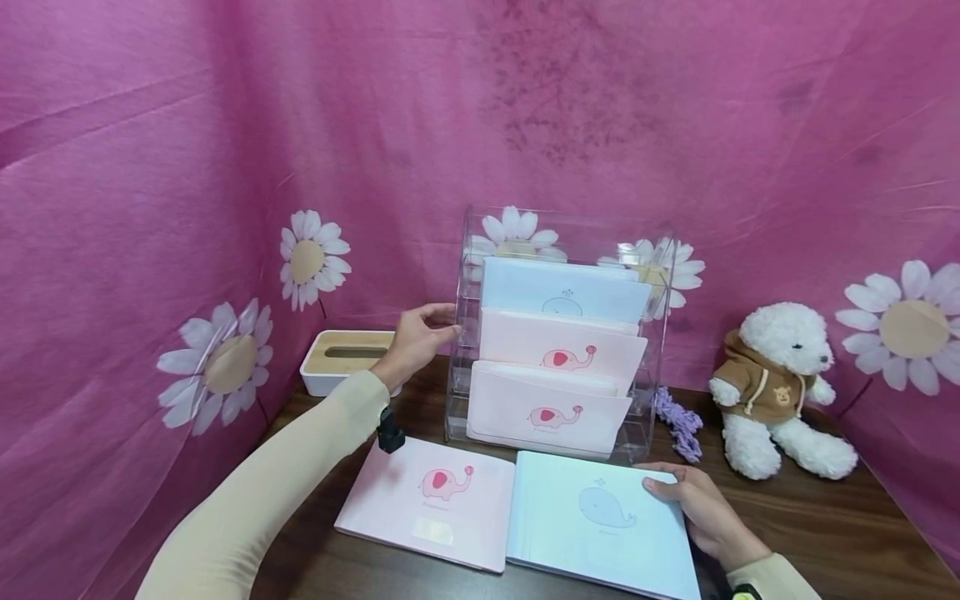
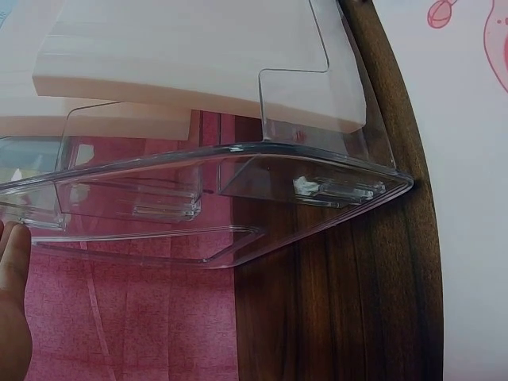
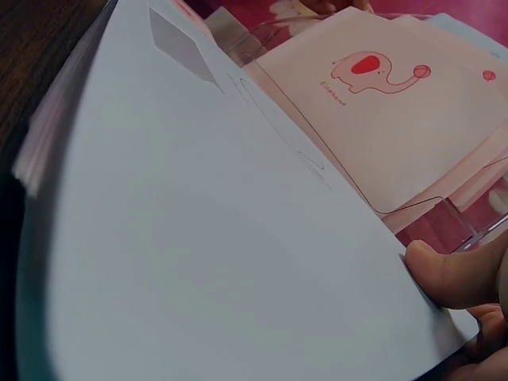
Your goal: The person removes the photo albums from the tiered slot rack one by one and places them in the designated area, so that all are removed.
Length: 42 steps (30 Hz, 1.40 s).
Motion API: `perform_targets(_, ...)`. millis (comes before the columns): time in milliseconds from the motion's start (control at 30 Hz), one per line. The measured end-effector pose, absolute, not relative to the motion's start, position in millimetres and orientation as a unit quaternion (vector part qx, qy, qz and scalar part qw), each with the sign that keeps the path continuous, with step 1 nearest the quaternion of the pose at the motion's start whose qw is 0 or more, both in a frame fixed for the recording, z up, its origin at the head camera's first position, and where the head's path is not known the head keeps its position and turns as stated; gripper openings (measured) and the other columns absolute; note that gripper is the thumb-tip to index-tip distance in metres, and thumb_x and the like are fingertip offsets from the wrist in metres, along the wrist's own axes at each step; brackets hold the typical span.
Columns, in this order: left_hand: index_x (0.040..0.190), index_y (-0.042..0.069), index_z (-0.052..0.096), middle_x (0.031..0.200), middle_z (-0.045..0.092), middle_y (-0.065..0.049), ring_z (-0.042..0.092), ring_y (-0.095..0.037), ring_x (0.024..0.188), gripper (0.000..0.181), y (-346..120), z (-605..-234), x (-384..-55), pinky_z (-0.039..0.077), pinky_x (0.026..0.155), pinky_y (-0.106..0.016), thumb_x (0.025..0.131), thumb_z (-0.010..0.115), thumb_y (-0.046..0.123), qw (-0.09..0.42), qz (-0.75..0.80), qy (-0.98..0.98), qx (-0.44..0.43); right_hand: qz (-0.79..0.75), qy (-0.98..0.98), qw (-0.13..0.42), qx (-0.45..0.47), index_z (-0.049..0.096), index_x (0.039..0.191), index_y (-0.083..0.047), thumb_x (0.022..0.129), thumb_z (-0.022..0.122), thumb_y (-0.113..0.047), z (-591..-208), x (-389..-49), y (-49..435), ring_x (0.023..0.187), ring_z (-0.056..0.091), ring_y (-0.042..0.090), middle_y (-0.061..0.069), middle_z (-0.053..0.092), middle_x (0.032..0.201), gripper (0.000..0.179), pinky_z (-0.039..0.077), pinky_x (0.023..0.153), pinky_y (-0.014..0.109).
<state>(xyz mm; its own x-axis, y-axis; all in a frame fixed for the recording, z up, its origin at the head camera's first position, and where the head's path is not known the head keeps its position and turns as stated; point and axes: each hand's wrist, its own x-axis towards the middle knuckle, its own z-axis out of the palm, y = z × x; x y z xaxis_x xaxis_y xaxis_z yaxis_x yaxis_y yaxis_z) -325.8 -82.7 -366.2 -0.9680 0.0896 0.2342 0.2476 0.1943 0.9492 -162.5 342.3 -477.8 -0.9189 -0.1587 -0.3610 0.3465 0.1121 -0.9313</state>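
Note:
A clear acrylic rack [image 1: 459, 392] stands upright, its tiers holding pink elephant booklets [image 1: 551, 417] and light blue whale booklets [image 1: 525, 283]. At its left side my left hand [image 1: 422, 337] touches the edge with relaxed fingers; only part of that hand [image 2: 14, 302] shows in the left wrist view. In front of the rack, a blue whale booklet [image 1: 570, 517] lies beside a pink elephant booklet [image 1: 435, 500]. My right hand [image 1: 705, 508] pinches the blue booklet at its right upper corner, thumb [image 3: 444, 274] on the cover and fingers beneath.
A white tissue box with a wooden lid [image 1: 318, 379] stands behind my left forearm. Right of the rack are a purple knitted item [image 1: 681, 425] and a white teddy bear in a brown hoodie [image 1: 776, 383]. Pink flowered cloth [image 1: 390, 125] hangs around the dark wooden table [image 1: 795, 517].

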Motion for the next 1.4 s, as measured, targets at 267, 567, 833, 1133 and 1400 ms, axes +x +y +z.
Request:
perform_targets(267, 0.130, 0.005, 0.067, 0.121, 0.070, -0.018, 0.068, -0.026, 0.108, 0.043, -83.3, -367.0, -325.3, 0.055, 0.084, -0.022, 0.089, 0.075, 0.008, 0.062, -0.618, -0.776, -0.107, -0.642, 0.740, 0.179, 0.086, 0.045, 0.142, 0.015, 0.097, 0.067, -0.020, -482.0, -162.1, 334.6, 0.088, 0.075, 0.013, 0.000, 0.078, 0.099, 0.061, 0.063, 0.076, 0.033)
perform_targets(567, 0.134, 0.004, 0.065, 0.126, 0.069, -0.021, 0.065, -0.031, 0.116, 0.046, -84.4, -364.6, -325.5, 0.053, 0.088, -0.024, 0.089, 0.076, 0.008, 0.056, -0.619, -0.776, -0.108, -0.623, 0.760, 0.162, 0.093, 0.046, 0.141, 0.015, 0.097, 0.065, -0.019, -479.2, -162.3, 326.1, 0.084, 0.075, 0.014, 0.003, 0.079, 0.098, 0.058, 0.063, 0.073, 0.032)
perform_targets(833, 0.130, 0.005, 0.067, 0.122, 0.070, -0.019, 0.066, -0.029, 0.114, 0.043, -84.2, -367.2, -326.9, 0.055, 0.090, -0.027, 0.089, 0.076, 0.008, 0.060, -0.618, -0.776, -0.112, -0.583, 0.794, 0.130, 0.112, 0.053, 0.135, 0.014, 0.096, 0.065, -0.014, -478.9, -162.5, 322.7, 0.078, 0.073, 0.015, 0.004, 0.078, 0.095, 0.050, 0.061, 0.068, 0.032)
perform_targets(1133, 0.131, 0.006, 0.066, 0.121, 0.070, -0.016, 0.067, -0.026, 0.111, 0.044, -83.4, -368.2, -324.7, 0.056, 0.087, -0.025, 0.089, 0.077, 0.011, 0.057, -0.614, -0.780, -0.107, -0.554, 0.813, 0.103, 0.149, 0.060, 0.132, 0.008, 0.094, 0.071, -0.020, -478.3, -159.6, 322.5, 0.075, 0.072, 0.016, 0.004, 0.077, 0.093, 0.049, 0.061, 0.067, 0.033)
perform_targets(1400, 0.130, 0.006, 0.067, 0.120, 0.071, -0.015, 0.068, -0.027, 0.112, 0.043, -83.2, -366.9, -324.6, 0.056, 0.089, -0.027, 0.089, 0.076, 0.010, 0.058, -0.620, -0.776, -0.104, -0.542, 0.822, 0.097, 0.145, 0.061, 0.130, 0.008, 0.095, 0.070, -0.024, -474.5, -165.0, 341.6, 0.087, 0.070, 0.009, 0.004, 0.077, 0.105, 0.048, 0.059, 0.074, 0.028)
